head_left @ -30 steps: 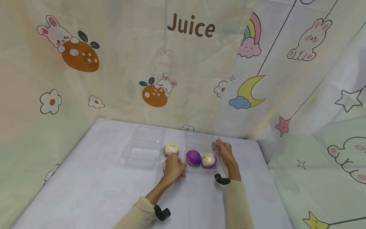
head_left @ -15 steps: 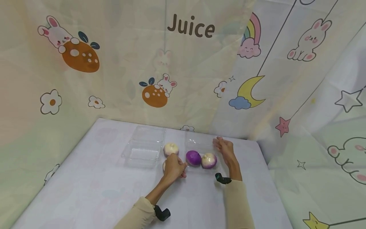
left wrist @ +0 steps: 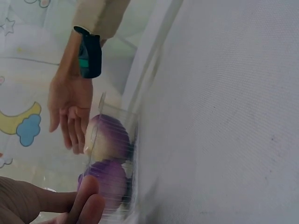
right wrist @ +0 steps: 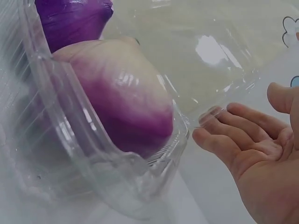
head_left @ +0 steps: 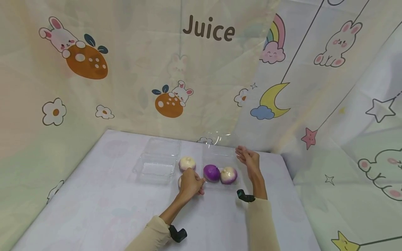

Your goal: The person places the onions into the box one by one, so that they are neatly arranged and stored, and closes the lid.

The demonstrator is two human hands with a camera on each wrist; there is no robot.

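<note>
A hinged clear plastic box (head_left: 216, 187) holds two shiny, round, purple-and-cream vegetables that look like turnips; one (head_left: 211, 173) shows mostly purple, the other (head_left: 228, 175) mostly cream. My left hand (head_left: 190, 183) pinches the box's left rim between thumb and fingers, as the left wrist view also shows. At the far right corner, my right hand (head_left: 249, 160) has its fingers extended, with the fingertips touching the edge of the raised lid (right wrist: 212, 81). Two more such vegetables lie left of the box: one behind my left hand (head_left: 187, 163), one mostly hidden by it (head_left: 179, 182).
A second clear plastic box (head_left: 158, 167) stands to the left with its lid folded back. A white cloth (head_left: 125, 209) covers the table. Printed curtains (head_left: 132, 62) hang close behind and at both sides. Each wrist wears a black camera mount (head_left: 178, 234).
My right hand has moved slightly up and to the right, its fingers straightening. The lid of the right box has tilted up from lying back. My left hand stays in place.
</note>
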